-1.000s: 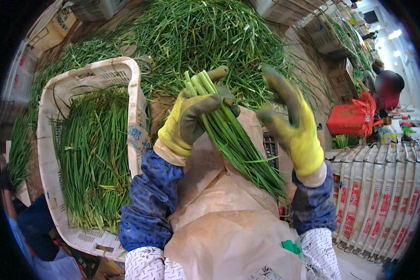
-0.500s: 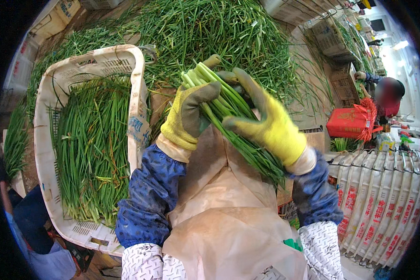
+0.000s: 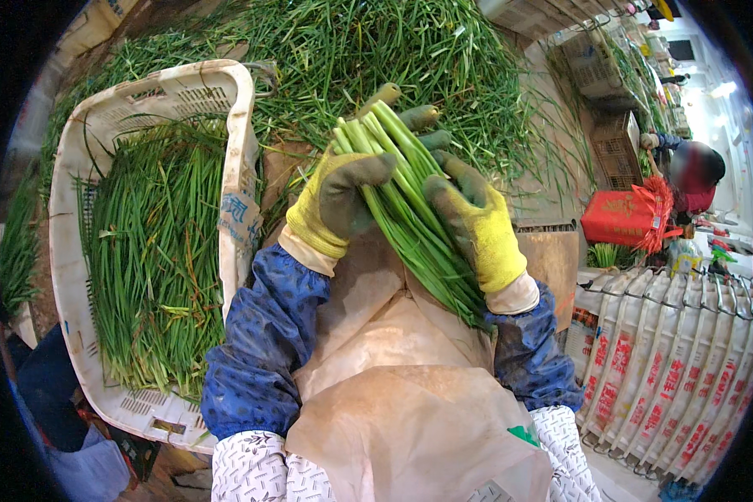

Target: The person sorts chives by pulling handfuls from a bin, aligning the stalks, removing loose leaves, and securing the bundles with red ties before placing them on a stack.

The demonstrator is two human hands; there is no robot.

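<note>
A bunch of green chives [image 3: 403,201] slants in front of my apron, its pale thick stem ends up and the leaf tips down to the right. My left hand [image 3: 336,197] wears a yellow glove with a dark coated palm. Its thumb lies across the front of the bunch near the stem ends, and its other fingertips show behind them. In a matching glove, my right hand [image 3: 483,222] grips the bunch from the right, lower on the stems. How far its fingers reach around behind is hidden by the leaves.
At my left stands a white plastic crate [image 3: 241,151] with chives laid lengthwise inside. A large heap of loose chives [image 3: 393,54] covers the floor ahead. To the right are a red bag [image 3: 619,217], stacked white crates [image 3: 653,360] and another person [image 3: 696,180].
My right hand has come in closer to the bunch and closed its fingers, which were spread. The bunch's lower end has swung slightly left. My left hand keeps its hold.
</note>
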